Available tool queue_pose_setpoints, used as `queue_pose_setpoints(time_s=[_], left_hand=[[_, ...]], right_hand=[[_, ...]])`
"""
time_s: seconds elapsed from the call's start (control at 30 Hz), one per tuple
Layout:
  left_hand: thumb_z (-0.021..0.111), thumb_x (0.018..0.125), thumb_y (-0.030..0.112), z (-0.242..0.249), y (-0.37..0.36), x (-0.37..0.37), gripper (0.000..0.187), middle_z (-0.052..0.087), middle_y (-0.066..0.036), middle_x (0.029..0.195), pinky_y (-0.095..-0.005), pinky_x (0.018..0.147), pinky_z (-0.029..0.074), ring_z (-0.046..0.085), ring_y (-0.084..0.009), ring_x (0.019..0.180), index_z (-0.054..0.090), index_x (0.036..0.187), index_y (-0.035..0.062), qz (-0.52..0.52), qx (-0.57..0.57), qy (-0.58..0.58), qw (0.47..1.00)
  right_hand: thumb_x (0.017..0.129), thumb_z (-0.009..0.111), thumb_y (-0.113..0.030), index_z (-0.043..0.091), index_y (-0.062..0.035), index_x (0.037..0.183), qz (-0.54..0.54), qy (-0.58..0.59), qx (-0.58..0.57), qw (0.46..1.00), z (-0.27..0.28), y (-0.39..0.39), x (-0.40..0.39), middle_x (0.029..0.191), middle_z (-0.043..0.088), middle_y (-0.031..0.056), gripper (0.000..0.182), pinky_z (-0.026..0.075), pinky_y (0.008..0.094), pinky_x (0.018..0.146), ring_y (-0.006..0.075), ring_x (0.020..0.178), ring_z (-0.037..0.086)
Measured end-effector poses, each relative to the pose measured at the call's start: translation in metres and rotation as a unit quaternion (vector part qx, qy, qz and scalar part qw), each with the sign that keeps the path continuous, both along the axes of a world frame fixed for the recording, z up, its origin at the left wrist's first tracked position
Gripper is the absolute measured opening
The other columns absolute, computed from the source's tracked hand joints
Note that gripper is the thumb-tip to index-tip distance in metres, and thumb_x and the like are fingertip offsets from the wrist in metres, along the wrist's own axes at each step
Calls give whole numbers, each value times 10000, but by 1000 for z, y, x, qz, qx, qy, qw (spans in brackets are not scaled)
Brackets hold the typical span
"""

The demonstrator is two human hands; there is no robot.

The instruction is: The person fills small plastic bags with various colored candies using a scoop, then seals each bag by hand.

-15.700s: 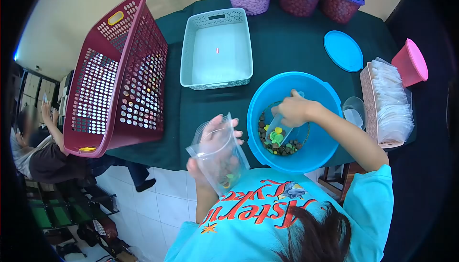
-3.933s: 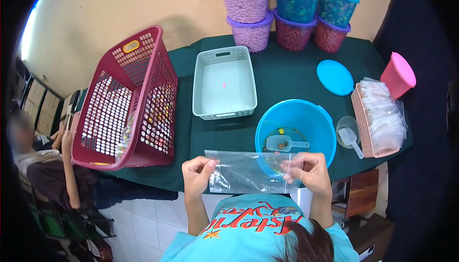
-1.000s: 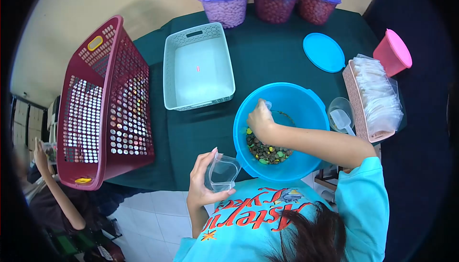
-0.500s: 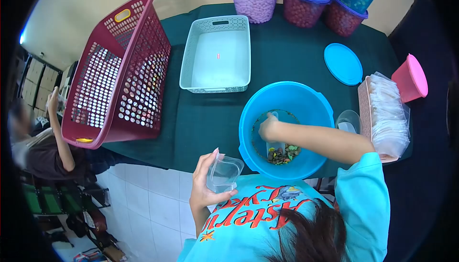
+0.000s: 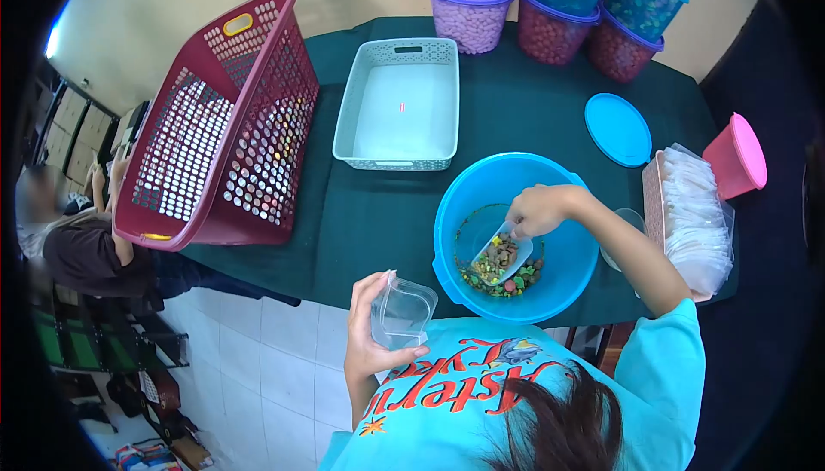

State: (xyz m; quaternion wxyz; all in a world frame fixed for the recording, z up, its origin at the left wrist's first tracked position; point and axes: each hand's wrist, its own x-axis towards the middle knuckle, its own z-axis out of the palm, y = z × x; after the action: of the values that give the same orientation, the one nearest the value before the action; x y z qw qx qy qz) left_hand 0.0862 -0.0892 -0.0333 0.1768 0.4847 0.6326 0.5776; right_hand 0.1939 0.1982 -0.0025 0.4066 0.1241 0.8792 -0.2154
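My left hand (image 5: 369,333) holds a clear plastic cup (image 5: 402,315) just off the table's front edge, left of the blue tub. The cup looks empty. My right hand (image 5: 541,211) is closed around the handle of a clear scoop (image 5: 501,258) inside the big blue tub (image 5: 567,286). Small brown, green and yellow pieces fill the scoop. More of these mixed pieces (image 5: 516,285) lie on the tub's bottom, below the scoop.
A pale green tray (image 5: 400,101) and a tall maroon basket (image 5: 225,127) stand left. Lidded tubs (image 5: 468,20) line the back. At right are a blue lid (image 5: 618,130), a pink container (image 5: 736,158) and a box of plastic bags (image 5: 693,222). Another person (image 5: 94,252) is at far left.
The scoop has come up from the tub's bottom with pieces in it, and my right hand has moved up and right. My left hand with the cup has barely moved.
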Motion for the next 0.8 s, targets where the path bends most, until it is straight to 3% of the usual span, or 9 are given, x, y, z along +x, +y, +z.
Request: queue_pose_setpoints(time_s=[0.1, 0.2, 0.33, 0.4, 0.47, 0.6, 0.7, 0.77, 0.8], left_hand=[[815, 422, 298, -1, 8, -6, 901, 424, -185, 1128, -377, 846, 407, 477, -296, 1025, 419, 1172, -6, -33, -5, 11, 999], [818, 421, 308, 2, 17, -11, 915, 432, -191, 1117, -375, 848, 409, 482, -296, 1019, 412, 1175, -14, -78, -16, 15, 997], [817, 425, 308, 2, 27, -19, 910, 439, -193, 1107, -368, 844, 413, 487, -296, 1013, 414, 1172, -19, -124, -14, 24, 992], [817, 424, 313, 1, 31, -23, 909, 442, -196, 1104, -367, 840, 415, 489, -298, 1010, 416, 1167, -23, -143, -30, 25, 989], [817, 423, 316, -1, 33, -28, 908, 443, -195, 1101, -366, 836, 417, 491, -297, 1006, 419, 1164, -25, -159, -24, 28, 987], [815, 425, 328, 1, 37, -37, 907, 446, -191, 1095, -365, 828, 422, 497, -292, 996, 425, 1163, -27, -164, -26, 23, 986], [813, 428, 336, 0, 37, -41, 907, 447, -189, 1093, -364, 826, 422, 500, -289, 991, 427, 1163, -29, -164, -23, 29, 986], [813, 429, 339, -1, 38, -44, 907, 447, -190, 1093, -364, 828, 421, 500, -289, 990, 427, 1163, -30, -162, -19, 26, 986], [812, 429, 341, -1, 37, -46, 908, 447, -190, 1092, -363, 830, 419, 501, -290, 990, 427, 1162, -31, -161, -20, 27, 986]], right_hand=[[751, 495, -231, 618, -81, 923, -9, 77, 37, 996, -2, -16, 18, 800, 613, 100, 259, 359, 392, 811, 263, 818, 568], [646, 642, -265, 659, -81, 759, 111, 196, 216, 950, -5, -64, 33, 770, 621, 91, 217, 316, 363, 778, 218, 812, 562], [688, 604, -195, 662, -101, 794, 102, 205, 271, 935, 26, -100, 37, 771, 621, 57, 153, 286, 348, 813, 194, 831, 548], [715, 572, -161, 663, -100, 802, 77, 180, 259, 946, 28, -102, 32, 770, 623, 53, 140, 270, 350, 824, 191, 820, 545], [662, 557, -138, 633, -53, 687, 64, 171, 245, 952, 28, -103, 31, 684, 593, 69, 116, 298, 341, 761, 193, 735, 538], [664, 560, -133, 639, -65, 674, 30, 161, 263, 951, 31, -110, 27, 690, 595, 65, 105, 295, 337, 751, 193, 747, 536], [662, 561, -134, 640, -64, 691, 46, 76, 255, 963, 19, -108, 23, 689, 595, 63, 110, 301, 333, 728, 194, 752, 536], [660, 564, -138, 635, -65, 689, 36, 203, 235, 950, 31, -106, 25, 691, 594, 61, 105, 309, 328, 708, 197, 750, 535], [660, 564, -138, 635, -65, 689, 41, 201, 235, 950, 24, -106, 25, 691, 594, 61, 105, 309, 328, 708, 197, 750, 535]])
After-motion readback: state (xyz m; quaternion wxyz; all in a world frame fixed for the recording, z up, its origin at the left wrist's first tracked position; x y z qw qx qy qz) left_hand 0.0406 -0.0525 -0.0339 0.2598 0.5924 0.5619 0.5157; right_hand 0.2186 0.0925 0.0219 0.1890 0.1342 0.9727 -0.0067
